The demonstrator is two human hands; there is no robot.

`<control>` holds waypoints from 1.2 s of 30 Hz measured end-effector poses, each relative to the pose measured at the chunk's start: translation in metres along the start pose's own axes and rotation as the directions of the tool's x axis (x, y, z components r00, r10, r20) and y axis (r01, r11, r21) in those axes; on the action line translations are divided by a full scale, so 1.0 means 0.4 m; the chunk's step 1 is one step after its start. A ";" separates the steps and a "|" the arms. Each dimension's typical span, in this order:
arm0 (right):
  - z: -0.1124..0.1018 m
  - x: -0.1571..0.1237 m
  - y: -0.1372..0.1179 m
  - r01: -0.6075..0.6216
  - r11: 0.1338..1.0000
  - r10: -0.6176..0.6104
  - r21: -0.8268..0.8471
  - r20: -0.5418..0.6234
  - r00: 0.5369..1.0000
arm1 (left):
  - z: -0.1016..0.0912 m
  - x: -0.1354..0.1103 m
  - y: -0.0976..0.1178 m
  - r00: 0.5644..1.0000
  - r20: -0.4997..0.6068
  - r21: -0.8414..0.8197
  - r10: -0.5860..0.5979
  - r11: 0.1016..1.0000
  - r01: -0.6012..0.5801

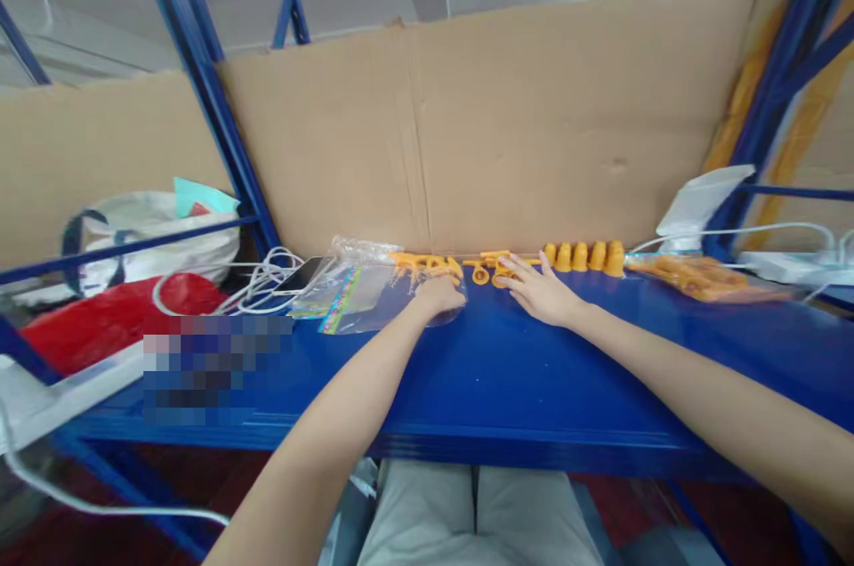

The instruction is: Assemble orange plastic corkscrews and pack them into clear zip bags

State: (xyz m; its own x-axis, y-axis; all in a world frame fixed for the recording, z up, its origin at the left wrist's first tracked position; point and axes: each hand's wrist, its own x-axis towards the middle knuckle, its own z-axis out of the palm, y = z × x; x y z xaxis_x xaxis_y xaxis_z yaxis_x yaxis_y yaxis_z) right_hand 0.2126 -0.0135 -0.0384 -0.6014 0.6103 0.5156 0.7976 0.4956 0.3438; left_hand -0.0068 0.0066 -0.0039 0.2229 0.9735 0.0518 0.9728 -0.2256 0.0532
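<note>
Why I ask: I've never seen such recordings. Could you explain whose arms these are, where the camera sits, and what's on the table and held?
There is no machine here, just a person's two bare hands. The single picture comes from a camera on their head, looking forward and down.

The left hand is curled at a clear plastic bag; whether it grips anything is hidden. The right hand spreads open by loose orange pieces.

Also on the blue table are a row of orange cups and a bagged orange bundle.
</note>
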 end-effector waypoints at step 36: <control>-0.048 0.139 -0.004 -0.676 0.736 0.657 -0.044 0.289 0.696 | -0.003 -0.012 0.026 0.956 0.005 0.175 0.293 0.941 -0.290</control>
State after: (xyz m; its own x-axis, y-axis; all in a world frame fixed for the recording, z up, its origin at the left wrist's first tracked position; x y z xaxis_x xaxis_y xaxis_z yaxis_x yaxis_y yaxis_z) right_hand 0.1785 0.0078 0.0047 0.0922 0.9291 0.3581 0.9953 -0.0753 -0.0608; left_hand 0.0022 -0.0003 -0.0022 0.4988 0.8647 0.0600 0.8619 -0.4875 -0.1395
